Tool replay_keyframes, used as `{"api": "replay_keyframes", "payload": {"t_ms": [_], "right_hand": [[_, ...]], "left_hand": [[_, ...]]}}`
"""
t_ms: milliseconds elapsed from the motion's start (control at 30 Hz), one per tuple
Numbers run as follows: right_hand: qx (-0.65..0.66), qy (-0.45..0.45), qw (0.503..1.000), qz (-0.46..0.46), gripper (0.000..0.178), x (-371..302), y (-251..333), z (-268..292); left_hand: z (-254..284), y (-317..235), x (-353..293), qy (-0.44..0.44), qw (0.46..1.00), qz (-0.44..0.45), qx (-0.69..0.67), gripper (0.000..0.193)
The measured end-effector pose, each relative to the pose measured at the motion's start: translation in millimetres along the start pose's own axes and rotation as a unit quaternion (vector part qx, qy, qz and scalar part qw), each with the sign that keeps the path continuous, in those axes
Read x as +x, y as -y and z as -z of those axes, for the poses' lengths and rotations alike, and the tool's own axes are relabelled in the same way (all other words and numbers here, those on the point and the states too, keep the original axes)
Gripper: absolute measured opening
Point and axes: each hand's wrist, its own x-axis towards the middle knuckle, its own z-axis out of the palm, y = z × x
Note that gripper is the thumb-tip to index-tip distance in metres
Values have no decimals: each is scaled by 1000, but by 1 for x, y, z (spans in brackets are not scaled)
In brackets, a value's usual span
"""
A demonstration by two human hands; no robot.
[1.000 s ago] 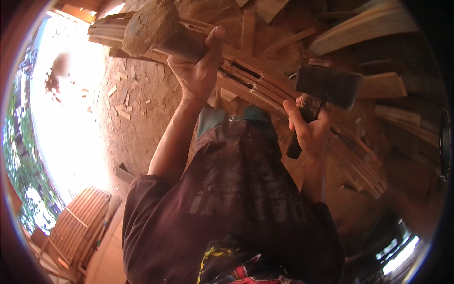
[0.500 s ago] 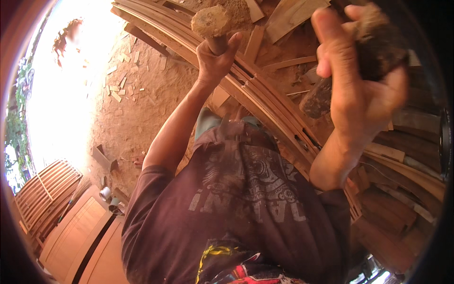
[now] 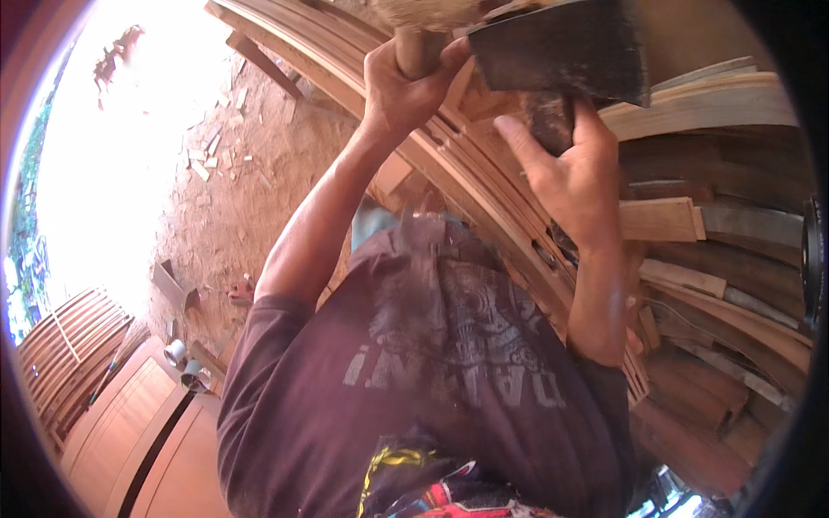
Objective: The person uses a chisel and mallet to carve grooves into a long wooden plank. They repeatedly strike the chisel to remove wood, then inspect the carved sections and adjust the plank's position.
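At the top middle, my left hand point(image 3: 401, 95) is closed round the handle of a wooden mallet point(image 3: 420, 53). The mallet's pale, rough head is partly cut off by the upper edge. My right hand point(image 3: 574, 177) grips the short dark handle of a hatchet point(image 3: 561, 52). Its wide, blackened blade lies right beside the mallet head, close to my left thumb. Whether blade and wood touch I cannot tell. Motion slightly blurs the mallet head.
Long reddish wooden strips point(image 3: 484, 186) run diagonally beneath my hands. Boards and curved planks point(image 3: 708, 112) are stacked on the right. Small wood offcuts point(image 3: 203, 160) lie on the sandy ground at left. Wooden panels point(image 3: 129, 414) and a slatted frame point(image 3: 69, 350) stand lower left.
My right hand has swung down and left, bringing the hatchet blade to the mallet head. My left hand has shifted up and slightly right with the mallet.
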Motion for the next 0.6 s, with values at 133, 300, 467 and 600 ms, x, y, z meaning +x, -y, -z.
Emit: {"api": "replay_keyframes", "payload": {"t_ms": [133,300,467,600], "right_hand": [[25,-43,998,-31,33,-19,-12,10],[62,-32,994,-87,27,-27,-16,19],[46,-19,998,-29,28,-13,-10,21],[47,-9,999,-3,31,-5,-10,16]], "left_hand": [[-7,-8,-25,-24,998,-57,-31,31],[-8,-8,-35,-54,994,-65,-75,36],[-6,-5,-34,-66,990,-96,-74,35],[-15,-1,-32,-84,995,-61,7,34]]}}
